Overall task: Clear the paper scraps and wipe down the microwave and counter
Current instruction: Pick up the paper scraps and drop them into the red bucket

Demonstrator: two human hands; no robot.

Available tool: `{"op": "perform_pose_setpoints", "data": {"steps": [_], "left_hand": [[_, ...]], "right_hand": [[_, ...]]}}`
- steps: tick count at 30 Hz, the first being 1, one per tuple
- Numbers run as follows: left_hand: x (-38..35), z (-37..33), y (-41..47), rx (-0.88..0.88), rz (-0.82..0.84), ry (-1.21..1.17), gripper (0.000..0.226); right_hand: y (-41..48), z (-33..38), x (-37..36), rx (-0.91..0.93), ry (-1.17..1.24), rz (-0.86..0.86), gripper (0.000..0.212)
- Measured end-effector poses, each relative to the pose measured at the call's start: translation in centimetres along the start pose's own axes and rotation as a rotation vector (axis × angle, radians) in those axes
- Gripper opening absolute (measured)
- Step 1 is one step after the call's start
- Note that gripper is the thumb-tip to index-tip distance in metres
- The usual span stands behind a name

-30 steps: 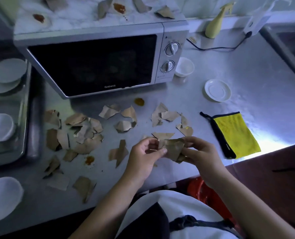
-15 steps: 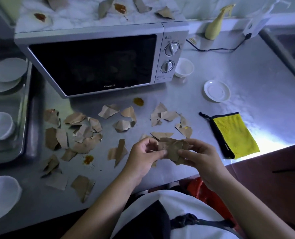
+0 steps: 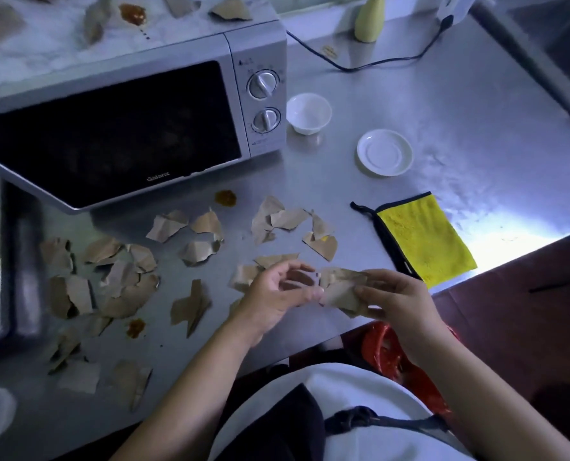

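The left hand (image 3: 277,289) has let go of the wad (image 3: 340,289) and hangs loosely curled, empty. The right hand (image 3: 393,297) alone pinches it above the counter (image 3: 443,111) edge. Loose scraps (image 3: 120,284) remain (microwave (image 3: 110,134) top too), so gathering likely continues.

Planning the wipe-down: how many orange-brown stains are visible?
3. Top stain on the microwave; front stain on the counter before its door; left stain amid paper scraps. Scraps may hide more.

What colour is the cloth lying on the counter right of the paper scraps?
The cloth is bright yellow with black edging, seen best in the head view.
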State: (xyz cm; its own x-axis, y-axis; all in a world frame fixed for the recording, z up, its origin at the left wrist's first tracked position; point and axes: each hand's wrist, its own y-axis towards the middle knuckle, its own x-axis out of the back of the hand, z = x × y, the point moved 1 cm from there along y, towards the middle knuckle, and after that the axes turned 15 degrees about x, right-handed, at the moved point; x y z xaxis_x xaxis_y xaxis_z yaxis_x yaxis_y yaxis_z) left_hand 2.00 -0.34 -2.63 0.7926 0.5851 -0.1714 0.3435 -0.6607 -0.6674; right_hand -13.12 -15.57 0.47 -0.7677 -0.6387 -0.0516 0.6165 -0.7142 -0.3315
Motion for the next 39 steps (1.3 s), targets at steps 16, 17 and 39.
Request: {"op": "perform_pose_setpoints", "data": {"steps": [16,17,39], "left_hand": [[-0.4,-2.5,8.4,0.324,-0.726,1.256,0.037],[-0.7,-2.6,8.5,0.36,-0.73,1.258,0.034],[1.4,-0.9,6.6,0.217,-0.772,1.18,0.028]], "right_hand": [[5.0,-0.2,8.3,0.028,-0.043,-0.068,0.017],[5.2,-0.3,8.7,0.03,-0.038,-0.056,0.016],[7.9,1.5,6.5,0.071,-0.053,0.224,0.008]]}}
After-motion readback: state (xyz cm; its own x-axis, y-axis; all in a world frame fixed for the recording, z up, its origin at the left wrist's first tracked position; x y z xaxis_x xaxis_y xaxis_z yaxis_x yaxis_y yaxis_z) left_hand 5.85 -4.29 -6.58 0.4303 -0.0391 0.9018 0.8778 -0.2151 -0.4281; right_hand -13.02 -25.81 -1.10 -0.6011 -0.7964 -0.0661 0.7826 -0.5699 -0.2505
